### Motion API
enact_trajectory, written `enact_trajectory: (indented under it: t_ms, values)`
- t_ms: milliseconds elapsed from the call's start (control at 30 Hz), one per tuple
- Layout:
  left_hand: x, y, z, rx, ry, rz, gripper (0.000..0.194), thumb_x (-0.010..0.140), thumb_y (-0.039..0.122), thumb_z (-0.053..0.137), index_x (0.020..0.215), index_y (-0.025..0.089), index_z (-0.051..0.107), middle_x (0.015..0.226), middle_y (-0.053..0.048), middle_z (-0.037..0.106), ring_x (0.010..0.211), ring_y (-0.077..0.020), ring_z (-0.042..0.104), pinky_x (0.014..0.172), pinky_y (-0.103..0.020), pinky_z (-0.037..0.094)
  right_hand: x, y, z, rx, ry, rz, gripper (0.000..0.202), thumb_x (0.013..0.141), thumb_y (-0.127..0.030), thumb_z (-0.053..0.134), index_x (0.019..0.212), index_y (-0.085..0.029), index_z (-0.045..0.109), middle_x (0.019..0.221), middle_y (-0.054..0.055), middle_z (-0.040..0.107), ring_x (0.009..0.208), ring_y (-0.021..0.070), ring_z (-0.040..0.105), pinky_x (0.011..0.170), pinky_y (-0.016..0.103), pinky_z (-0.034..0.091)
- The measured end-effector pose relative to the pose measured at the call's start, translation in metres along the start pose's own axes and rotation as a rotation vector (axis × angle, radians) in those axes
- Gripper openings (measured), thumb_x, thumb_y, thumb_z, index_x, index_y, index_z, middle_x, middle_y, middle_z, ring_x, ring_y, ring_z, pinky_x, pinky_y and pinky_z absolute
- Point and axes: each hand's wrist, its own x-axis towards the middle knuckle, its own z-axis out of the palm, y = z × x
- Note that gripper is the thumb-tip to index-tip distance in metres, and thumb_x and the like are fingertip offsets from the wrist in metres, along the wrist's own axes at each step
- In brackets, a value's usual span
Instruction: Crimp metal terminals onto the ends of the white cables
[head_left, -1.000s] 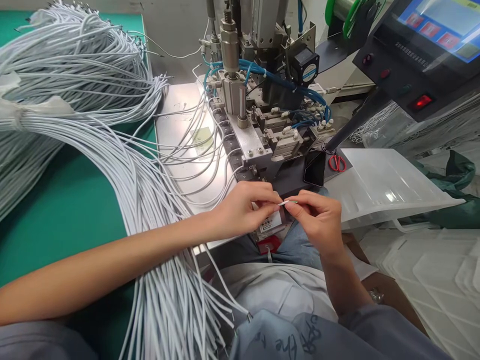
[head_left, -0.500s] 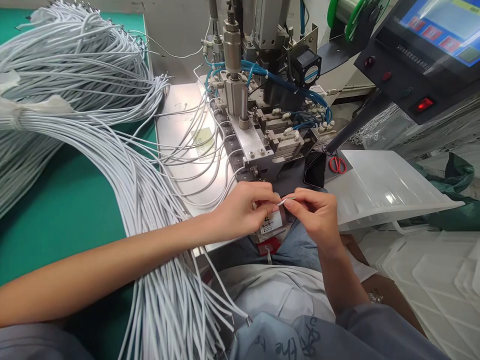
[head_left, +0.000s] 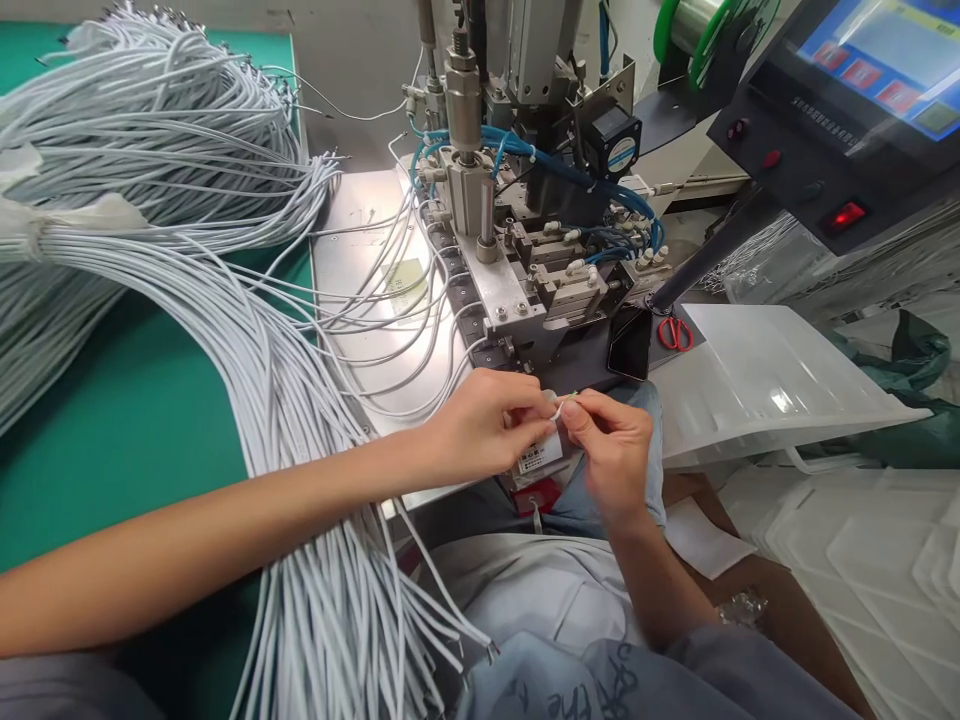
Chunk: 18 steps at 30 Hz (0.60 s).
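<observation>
Between my two hands, in front of the machine, is the end of a thin white cable [head_left: 557, 411]. My left hand [head_left: 495, 420] pinches the cable with thumb and fingertips. Close against it, my right hand [head_left: 611, 440] grips the same cable's tip, where a bit of green wire shows. The fingers cover most of the end. Beneath my left forearm hangs a thick bundle of white cables [head_left: 300, 400], their cut ends spreading toward my lap. Several white cables run from the bundle to a row of slots along the machine [head_left: 499, 275].
A control panel [head_left: 817, 130] with a lit screen leans in at upper right. Red-handled scissors [head_left: 675, 334] and a black phone [head_left: 629, 342] lie beside the machine. A white plastic tray [head_left: 772, 360] is to the right. More cables [head_left: 165, 110] are piled on the green mat [head_left: 172, 440].
My right hand has shifted slightly left and down, nearer my left hand. The cable end between them now bends upward. Both hands keep their pinch.
</observation>
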Motion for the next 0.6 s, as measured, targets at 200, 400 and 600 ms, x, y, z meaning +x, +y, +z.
enact_trajectory:
  t_ms: [200, 400, 600]
  values:
    - [-0.004, -0.005, 0.002, 0.361, 0.015, 0.114, 0.023, 0.086, 0.014, 0.044, 0.071, 0.014, 0.061, 0.062, 0.001, 0.047, 0.053, -0.0076, 0.041, 0.049, -0.020, 0.032, -0.006, -0.008, 0.005, -0.508, 0.098, -0.349, 0.017, 0.082, -0.016, 0.056, 0.071, -0.015, 0.068, 0.054, -0.003, 0.047, 0.049, 0.0076, 0.038, 0.048, 0.023, 0.031]
    - [-0.004, -0.007, -0.003, 0.791, -0.055, 0.255, 0.024, 0.082, 0.008, 0.039, 0.076, 0.014, 0.062, 0.067, -0.001, 0.048, 0.056, -0.0115, 0.041, 0.051, -0.025, 0.031, 0.018, -0.017, -0.014, -0.536, -0.239, -0.144, 0.025, 0.080, -0.019, 0.055, 0.056, -0.016, 0.057, 0.051, -0.005, 0.036, 0.048, 0.0071, 0.032, 0.048, 0.024, 0.027]
    - [0.000, -0.007, -0.003, 0.347, 0.006, 0.060, 0.021, 0.082, 0.009, 0.046, 0.080, 0.014, 0.067, 0.067, 0.000, 0.054, 0.058, -0.0081, 0.048, 0.053, -0.019, 0.036, 0.029, -0.012, -0.017, -0.327, -0.307, -0.161, 0.027, 0.080, -0.021, 0.058, 0.053, -0.016, 0.057, 0.051, -0.005, 0.035, 0.049, 0.0074, 0.031, 0.047, 0.025, 0.025]
